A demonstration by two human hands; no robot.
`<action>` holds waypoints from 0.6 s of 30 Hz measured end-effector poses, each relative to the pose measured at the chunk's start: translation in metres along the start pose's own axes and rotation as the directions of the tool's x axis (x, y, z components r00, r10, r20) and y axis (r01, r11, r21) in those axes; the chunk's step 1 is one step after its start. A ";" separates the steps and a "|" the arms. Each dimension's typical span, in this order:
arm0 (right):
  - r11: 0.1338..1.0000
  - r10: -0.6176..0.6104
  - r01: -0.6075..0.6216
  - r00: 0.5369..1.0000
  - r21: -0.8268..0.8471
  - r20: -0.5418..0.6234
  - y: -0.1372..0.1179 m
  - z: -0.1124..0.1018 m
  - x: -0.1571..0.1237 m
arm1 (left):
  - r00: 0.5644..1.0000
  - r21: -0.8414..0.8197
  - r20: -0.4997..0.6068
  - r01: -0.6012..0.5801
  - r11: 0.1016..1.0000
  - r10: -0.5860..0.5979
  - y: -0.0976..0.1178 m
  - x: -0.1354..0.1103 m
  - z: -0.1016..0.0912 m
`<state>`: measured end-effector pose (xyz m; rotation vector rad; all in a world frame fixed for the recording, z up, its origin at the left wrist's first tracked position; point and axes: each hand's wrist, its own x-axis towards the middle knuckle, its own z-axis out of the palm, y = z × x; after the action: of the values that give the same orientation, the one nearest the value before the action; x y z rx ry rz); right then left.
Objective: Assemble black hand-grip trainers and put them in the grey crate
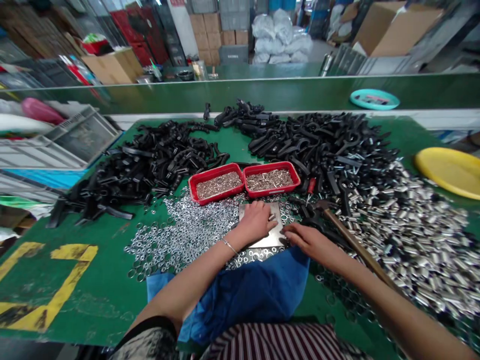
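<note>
My left hand (257, 221) rests over a flat metal plate (268, 240), its fingers closed around a small shiny metal sleeve (272, 217). At the plate's right edge, my right hand (302, 237) has its fingers pinched together; whatever they hold, if anything, is too small to make out. Many small metal rings (187, 230) lie spread to the left of the plate. Two red trays (216, 199) of tiny metal pins stand just behind it. A hammer (352, 240) with a wooden handle lies to the right, beyond my right hand. Blue cloth (255, 290) covers my lap.
Black plastic parts (161, 155) are heaped at the left, with another heap (318, 140) at the back right. Loose metal sleeves (423, 235) cover the right side. A red-handled tool (311, 186) lies near the trays. A yellow lid-like dish (450, 170) sits at the far right edge.
</note>
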<state>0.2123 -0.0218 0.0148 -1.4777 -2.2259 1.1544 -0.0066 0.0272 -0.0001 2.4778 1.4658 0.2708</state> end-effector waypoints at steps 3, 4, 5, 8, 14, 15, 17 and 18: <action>0.989 -0.002 -0.013 0.995 0.149 0.101 0.012 -0.013 -0.024 | 0.993 0.009 -0.111 -0.029 1.000 0.030 -0.012 0.030 -0.019; 0.981 0.008 -0.030 0.994 0.189 0.113 0.016 -0.017 -0.030 | 0.993 0.048 -0.118 -0.013 0.999 0.019 -0.016 0.044 -0.027; 0.974 0.021 -0.047 0.993 0.221 0.117 0.021 -0.021 -0.036 | 0.996 0.106 -0.094 0.017 0.994 -0.007 -0.021 0.060 -0.034; 0.983 0.063 -0.058 0.998 0.176 -0.022 0.039 -0.035 -0.043 | 0.986 0.266 0.095 0.110 0.958 -0.139 -0.033 0.105 -0.045; 0.842 -0.053 -0.190 0.902 -0.506 -0.428 0.094 -0.054 -0.059 | 0.979 0.278 0.128 0.115 0.954 -0.155 -0.042 0.126 -0.033; 0.820 -0.044 -0.198 0.914 -0.537 -0.404 0.101 -0.054 -0.061 | 0.982 0.278 0.103 0.121 0.953 -0.155 -0.042 0.123 -0.031; 0.819 -0.006 -0.203 0.932 -0.536 -0.363 0.113 -0.053 -0.064 | 0.986 0.243 0.022 0.155 0.958 -0.165 -0.043 0.117 -0.031; 0.828 0.018 -0.212 0.936 -0.519 -0.352 0.117 -0.054 -0.063 | 0.984 0.195 -0.035 0.178 0.964 -0.175 -0.042 0.114 -0.032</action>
<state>0.3515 -0.0286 -0.0194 -1.8694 -2.3431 0.2255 0.0037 0.1511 0.0208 2.4753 1.7877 0.1178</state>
